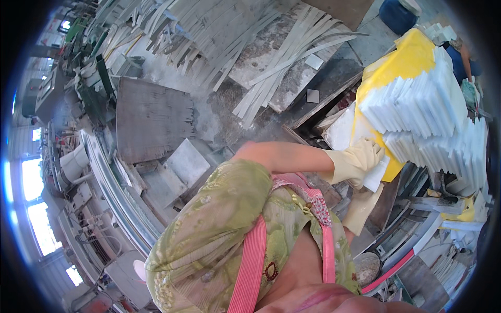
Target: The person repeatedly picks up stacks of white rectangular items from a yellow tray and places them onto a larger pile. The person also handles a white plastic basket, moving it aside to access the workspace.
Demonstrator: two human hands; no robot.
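Note:
My left hand [361, 160], in a cream rubber glove, reaches across to the right. Its fingers are curled closed at the edge of a small white slab [377, 175]. Below it is my right hand [364, 207], in a matching glove, close under the same slab. The right fingers are hidden behind the slab and the left hand, so their grip does not show. Just beyond both hands stand stacked white slabs [412, 107], set on edge in tight rows. A yellow sheet [399, 52] is draped along the stack's near side.
Long pale strips [284, 62] lie heaped over a dusty board ahead. A brown worn panel [151, 120] and a metal rail [117, 188] are on the left. A blue drum [397, 16] stands far right. Another person's arm [466, 60] shows behind the stack. A round pan [368, 267] sits low right.

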